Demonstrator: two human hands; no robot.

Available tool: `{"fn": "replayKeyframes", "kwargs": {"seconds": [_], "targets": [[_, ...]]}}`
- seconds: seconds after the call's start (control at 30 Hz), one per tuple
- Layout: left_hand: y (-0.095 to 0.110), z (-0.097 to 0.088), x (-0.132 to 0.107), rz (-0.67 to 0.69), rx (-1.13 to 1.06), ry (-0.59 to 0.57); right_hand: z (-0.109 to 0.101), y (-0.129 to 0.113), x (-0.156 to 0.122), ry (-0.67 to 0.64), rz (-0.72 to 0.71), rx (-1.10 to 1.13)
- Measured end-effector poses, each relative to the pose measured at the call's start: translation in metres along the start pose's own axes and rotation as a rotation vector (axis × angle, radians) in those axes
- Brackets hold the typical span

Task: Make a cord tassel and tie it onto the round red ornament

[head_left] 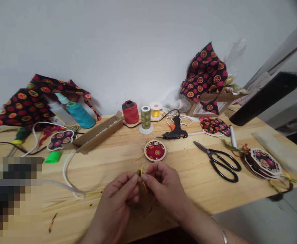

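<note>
My left hand (121, 191) pinches a small dark round bead (138, 172) between thumb and forefinger. Right beside it, my right hand (165, 186) is closed on a short piece of yellow cord (143, 183), whose ends stick out above and below the fingertips. Whether the cord passes through the bead I cannot tell. Just beyond the hands lies a round pendant (155, 151) with a pale rim, red patterned cloth and a fretwork top. Another yellow thread runs from a spool of yellow cord (155, 110) past the pendant's left side.
Black-handled scissors (219, 161) lie on the right, near stacked octagonal pieces (263, 162). A glue gun (175, 130) rests behind the pendant. Green thread (145, 118), red thread (130, 112) and a long cardboard box (100, 134) stand further back. A green cap (52, 157) and white cable (67, 169) are left.
</note>
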State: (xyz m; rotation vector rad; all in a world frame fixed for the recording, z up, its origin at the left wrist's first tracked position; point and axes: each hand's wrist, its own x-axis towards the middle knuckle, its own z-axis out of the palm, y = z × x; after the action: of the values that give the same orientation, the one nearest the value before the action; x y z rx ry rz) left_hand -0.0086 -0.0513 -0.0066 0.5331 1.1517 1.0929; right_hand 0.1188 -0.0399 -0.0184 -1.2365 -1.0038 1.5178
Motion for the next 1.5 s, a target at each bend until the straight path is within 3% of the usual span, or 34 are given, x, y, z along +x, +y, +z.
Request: {"fn": "replayKeyframes", "kwargs": {"seconds": [0.3, 0.6, 0.67, 0.73, 0.87, 0.93, 1.03, 1.27, 1.33, 1.5], "targets": [[0.001, 0.003, 0.001, 0.012, 0.005, -0.007, 0.002, -0.002, -0.004, 0.064, -0.146, -0.207], [0.006, 0.004, 0.000, 0.035, -0.007, -0.022, 0.000, -0.004, -0.007, 0.043, -0.191, -0.228], [0.010, 0.003, 0.001, 0.021, -0.032, -0.001, -0.008, -0.005, -0.007, 0.061, -0.361, -0.353], [0.016, 0.002, 0.003, 0.004, -0.054, 0.007, -0.018, -0.006, -0.007, 0.070, -0.631, -0.574], [0.023, 0.000, 0.006, -0.056, -0.072, -0.045, -0.032, -0.013, -0.007, -0.012, -1.098, -0.974], [0.024, 0.001, 0.007, -0.096, -0.101, -0.064, -0.033, -0.016, -0.007, -0.084, -1.228, -1.083], [0.021, 0.001, 0.006, -0.150, -0.140, -0.077, -0.030, -0.016, -0.006, -0.163, -1.306, -1.119], [0.017, 0.001, 0.002, -0.132, -0.069, -0.126, -0.025, -0.013, -0.009, -0.210, -1.188, -1.029], [0.017, 0.002, 0.001, -0.089, -0.021, -0.123, -0.023, -0.015, -0.012, -0.215, -1.011, -0.848], [0.013, 0.002, 0.000, 0.004, 0.097, -0.079, -0.012, -0.017, -0.012, -0.108, -0.473, -0.084]]}}
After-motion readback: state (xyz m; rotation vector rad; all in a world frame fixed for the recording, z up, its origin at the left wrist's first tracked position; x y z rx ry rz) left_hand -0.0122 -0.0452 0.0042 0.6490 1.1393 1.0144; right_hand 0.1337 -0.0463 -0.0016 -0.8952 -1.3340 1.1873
